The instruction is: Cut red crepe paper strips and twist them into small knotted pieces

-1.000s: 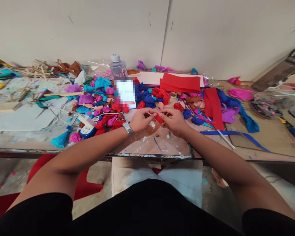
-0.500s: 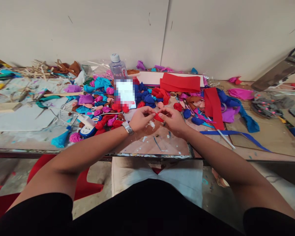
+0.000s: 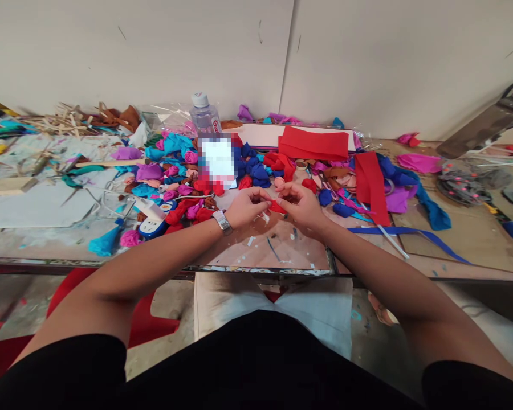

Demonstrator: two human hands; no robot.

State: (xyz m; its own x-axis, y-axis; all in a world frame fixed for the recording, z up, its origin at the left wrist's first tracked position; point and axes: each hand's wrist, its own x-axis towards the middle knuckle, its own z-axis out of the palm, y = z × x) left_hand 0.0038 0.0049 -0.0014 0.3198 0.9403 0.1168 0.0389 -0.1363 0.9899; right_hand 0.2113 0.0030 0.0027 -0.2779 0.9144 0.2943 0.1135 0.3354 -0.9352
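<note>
Close together over the near middle of the table, both my hands pinch a small piece of red crepe paper. My left hand, with a watch at the wrist, grips its left side between thumb and fingertips. On the other side my right hand holds it with thumb and index finger. The fingers partly cover the piece, so its full shape is hidden. Just beyond the hands lie crumpled red paper and dark blue paper flowers. A folded red strip rests to the right.
A phone with a blurred screen leans before a plastic bottle. Left of them are a power strip and cords. A long blue strip crosses the right side near cardboard. A dark bottle stands tilted at far right.
My fingers have shifted slightly around the red paper, which shows a little less between them. The things on the table have stayed in place.
</note>
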